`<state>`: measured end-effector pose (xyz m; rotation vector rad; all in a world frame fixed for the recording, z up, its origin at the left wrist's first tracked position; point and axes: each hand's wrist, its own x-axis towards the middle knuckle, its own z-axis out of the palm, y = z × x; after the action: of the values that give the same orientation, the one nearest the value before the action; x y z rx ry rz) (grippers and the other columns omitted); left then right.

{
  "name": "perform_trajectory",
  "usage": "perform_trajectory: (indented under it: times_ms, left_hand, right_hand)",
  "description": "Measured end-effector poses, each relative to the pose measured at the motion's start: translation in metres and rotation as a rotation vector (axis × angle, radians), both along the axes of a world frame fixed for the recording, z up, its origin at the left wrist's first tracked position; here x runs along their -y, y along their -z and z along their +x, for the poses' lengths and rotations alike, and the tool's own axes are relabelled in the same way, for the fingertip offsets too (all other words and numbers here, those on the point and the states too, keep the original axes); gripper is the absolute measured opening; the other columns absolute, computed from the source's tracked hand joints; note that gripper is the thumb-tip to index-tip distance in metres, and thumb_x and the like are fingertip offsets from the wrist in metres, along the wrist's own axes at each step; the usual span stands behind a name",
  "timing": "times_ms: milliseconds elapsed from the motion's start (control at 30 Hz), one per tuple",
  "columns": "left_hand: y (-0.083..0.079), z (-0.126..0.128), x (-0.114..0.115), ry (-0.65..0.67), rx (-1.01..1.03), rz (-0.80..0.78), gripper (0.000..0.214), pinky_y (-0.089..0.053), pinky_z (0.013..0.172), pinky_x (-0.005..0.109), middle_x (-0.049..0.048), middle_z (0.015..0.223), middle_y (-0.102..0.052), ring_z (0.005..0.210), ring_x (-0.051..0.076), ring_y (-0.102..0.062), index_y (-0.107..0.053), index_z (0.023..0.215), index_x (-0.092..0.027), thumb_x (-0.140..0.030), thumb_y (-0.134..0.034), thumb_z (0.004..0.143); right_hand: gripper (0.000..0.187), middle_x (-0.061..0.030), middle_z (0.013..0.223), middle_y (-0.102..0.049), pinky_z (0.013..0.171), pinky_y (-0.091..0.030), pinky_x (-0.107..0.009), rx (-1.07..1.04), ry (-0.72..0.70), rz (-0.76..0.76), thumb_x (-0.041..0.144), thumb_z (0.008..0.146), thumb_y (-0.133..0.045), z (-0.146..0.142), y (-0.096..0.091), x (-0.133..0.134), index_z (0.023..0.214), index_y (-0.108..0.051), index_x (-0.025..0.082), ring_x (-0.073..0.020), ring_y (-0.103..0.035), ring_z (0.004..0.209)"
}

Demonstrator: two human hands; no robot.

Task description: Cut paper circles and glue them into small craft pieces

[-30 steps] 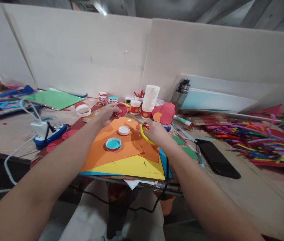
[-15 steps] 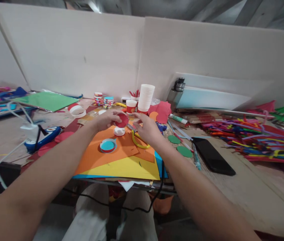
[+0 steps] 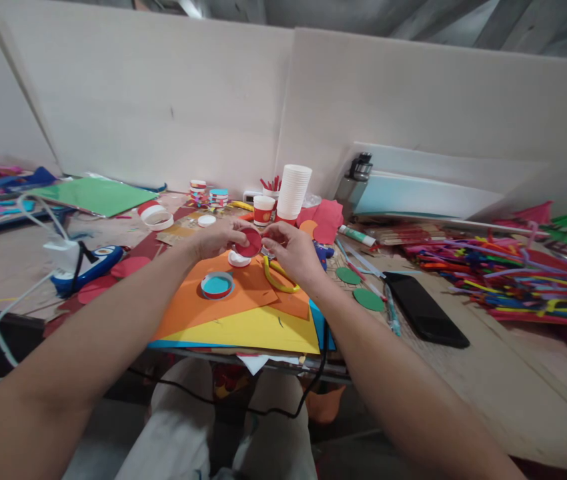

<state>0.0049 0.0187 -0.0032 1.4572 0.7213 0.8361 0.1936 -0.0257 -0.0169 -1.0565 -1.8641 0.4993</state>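
Both hands meet over the sheets of orange paper point(image 3: 193, 307). My left hand point(image 3: 218, 237) pinches a small red paper disc point(image 3: 249, 242) and holds it up above the sheets. The fingertips of my right hand point(image 3: 288, 250) are closed on the disc's right edge. Yellow-handled scissors point(image 3: 278, 279) lie on the orange paper just under my right hand. A white cap point(image 3: 238, 260) sits below the disc. A cup ring with a blue disc inside point(image 3: 217, 285) rests nearer to me on the orange sheet.
A stack of white paper cups point(image 3: 293, 192) and a red-printed cup point(image 3: 264, 210) stand behind my hands. Two green discs point(image 3: 367, 299), a black phone point(image 3: 423, 309), a glue stick point(image 3: 358, 236) and a heap of pipe cleaners point(image 3: 513, 280) lie to the right. A blue glue gun point(image 3: 88, 263) with white cable lies left.
My left hand picked up the red disc and brought it back over the orange paper. My right hand let go of the scissors, which now lie on the paper, and took the disc's edge.
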Motion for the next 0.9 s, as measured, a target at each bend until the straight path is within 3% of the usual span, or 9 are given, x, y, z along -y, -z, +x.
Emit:
perform_trajectory:
  times_ms: [167,267,333,467,633,767,900]
  left_hand:
    - [-0.002,0.001,0.003,-0.022,-0.007,-0.044,0.021,-0.039,0.047,0.02,0.005,0.066,-0.069,0.056,0.013,-0.057,-0.071,0.067,-0.014,-0.01,-0.067,0.048]
    - [-0.003,-0.002,-0.001,-0.142,0.02,-0.064,0.025,-0.04,0.049,0.018,0.0043,0.07,-0.068,0.058,0.01,-0.056,-0.072,0.075,-0.012,-0.011,-0.067,0.051]
    - [-0.001,-0.006,-0.008,-0.247,0.053,-0.064,0.029,-0.039,0.048,0.017,0.0033,0.072,-0.067,0.058,0.009,-0.055,-0.072,0.082,-0.012,-0.011,-0.067,0.053]
    - [0.008,-0.017,-0.026,-0.347,-0.005,-0.038,0.036,-0.032,0.043,0.016,0.0036,0.08,-0.068,0.058,0.008,-0.051,-0.072,0.09,-0.015,-0.01,-0.067,0.055]
    - [0.012,-0.023,-0.032,-0.354,-0.051,-0.059,0.034,-0.035,0.047,0.016,0.0036,0.082,-0.068,0.062,0.009,-0.055,-0.072,0.092,-0.017,-0.008,-0.071,0.059]
    - [0.011,-0.021,-0.03,-0.353,-0.007,-0.076,0.031,-0.037,0.05,0.017,0.0037,0.08,-0.069,0.063,0.009,-0.058,-0.071,0.091,-0.015,-0.004,-0.07,0.062]
    - [0.012,-0.021,-0.033,-0.335,0.132,-0.119,0.026,-0.048,0.06,0.021,0.0066,0.081,-0.07,0.068,0.012,-0.063,-0.068,0.087,-0.012,-0.001,-0.067,0.064]
  right_hand:
    - [0.008,0.0008,0.074,-0.06,0.066,-0.043,-0.024,-0.026,0.112,-0.032,0.025,0.086,-0.054,-0.001,-0.001,-0.001,0.083,-0.057,0.018,-0.0121,-0.055,0.068]
    - [0.007,0.0001,0.074,-0.06,0.066,-0.042,-0.025,-0.011,0.171,-0.078,0.021,0.086,-0.054,0.0,-0.002,-0.004,0.081,-0.057,0.018,-0.0131,-0.055,0.069]
    - [0.006,-0.0012,0.076,-0.062,0.068,-0.042,-0.026,0.137,0.184,-0.116,0.015,0.083,-0.056,0.002,0.0,-0.004,0.079,-0.06,0.018,-0.0146,-0.056,0.072]
    - [0.012,-0.0081,0.094,-0.067,0.081,-0.044,-0.032,0.473,0.148,-0.099,0.009,0.078,-0.064,0.001,0.006,-0.002,0.087,-0.067,0.016,-0.0208,-0.058,0.089]
    - [0.025,-0.0138,0.113,-0.066,0.097,-0.04,-0.041,0.532,0.126,0.026,0.026,0.083,-0.069,-0.008,0.013,0.001,0.105,-0.068,0.015,-0.0288,-0.053,0.113]
    - [0.025,-0.0124,0.112,-0.068,0.095,-0.042,-0.036,0.521,0.087,0.03,0.017,0.083,-0.063,-0.015,0.011,0.0,0.107,-0.069,0.014,-0.025,-0.058,0.108]
    - [0.033,-0.0064,0.09,-0.073,0.081,-0.044,-0.028,0.501,0.115,-0.032,-0.001,0.079,-0.045,-0.019,-0.001,0.001,0.083,-0.073,0.016,-0.018,-0.064,0.087]
